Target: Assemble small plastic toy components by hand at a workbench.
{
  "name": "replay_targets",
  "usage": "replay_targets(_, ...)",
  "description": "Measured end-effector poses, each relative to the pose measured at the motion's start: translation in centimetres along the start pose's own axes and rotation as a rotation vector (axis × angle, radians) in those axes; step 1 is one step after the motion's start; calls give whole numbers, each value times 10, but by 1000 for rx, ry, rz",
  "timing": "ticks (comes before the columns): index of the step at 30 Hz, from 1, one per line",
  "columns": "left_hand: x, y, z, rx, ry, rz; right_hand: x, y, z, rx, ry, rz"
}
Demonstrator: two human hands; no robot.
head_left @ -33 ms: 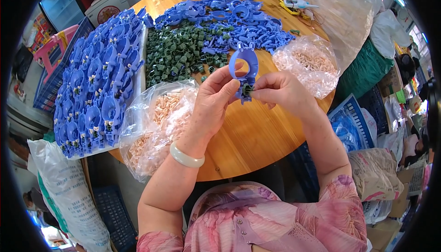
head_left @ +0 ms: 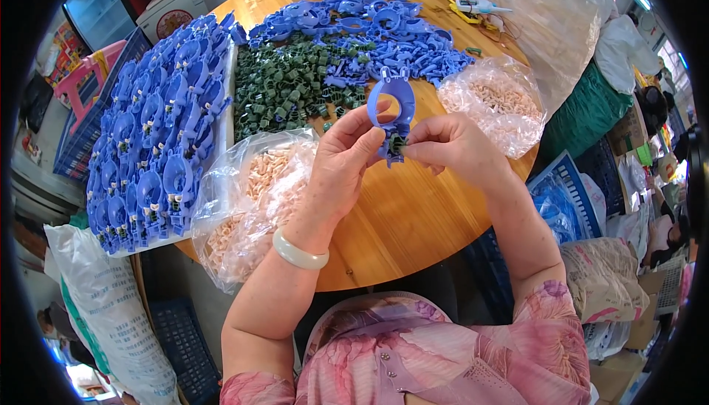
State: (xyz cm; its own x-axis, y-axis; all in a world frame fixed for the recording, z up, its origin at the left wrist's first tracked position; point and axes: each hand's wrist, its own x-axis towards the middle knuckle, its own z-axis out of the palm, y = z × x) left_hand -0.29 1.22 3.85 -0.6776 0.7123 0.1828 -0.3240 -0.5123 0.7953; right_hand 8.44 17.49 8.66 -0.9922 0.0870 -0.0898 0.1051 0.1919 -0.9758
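– So where is your blue ring piece (head_left: 391, 109)?
– Up over the bench (head_left: 413, 213), your left hand (head_left: 346, 155) pinching its stem.
– And your right hand (head_left: 450, 143)?
– Fingertips closed on the small green part (head_left: 399, 143) at its base.

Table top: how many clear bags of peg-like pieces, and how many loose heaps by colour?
Clear bags of pale pieces: 2, one left and one right
Loose blue heap: 1
Loose green heap: 1
Total: 4
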Motion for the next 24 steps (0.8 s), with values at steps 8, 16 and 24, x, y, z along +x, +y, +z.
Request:
replay_targets(8, -1, 2, 2, 2, -18, 37, -5, 1, 6, -130, 89, -147)
replay_targets(16, -2, 1, 4, -23, -11, 11, 1, 11, 15, -233, 264, -294)
replay_targets(24, 1, 5, 1, -151, -13, -68, 1, 5, 17, -82, 272, -339)
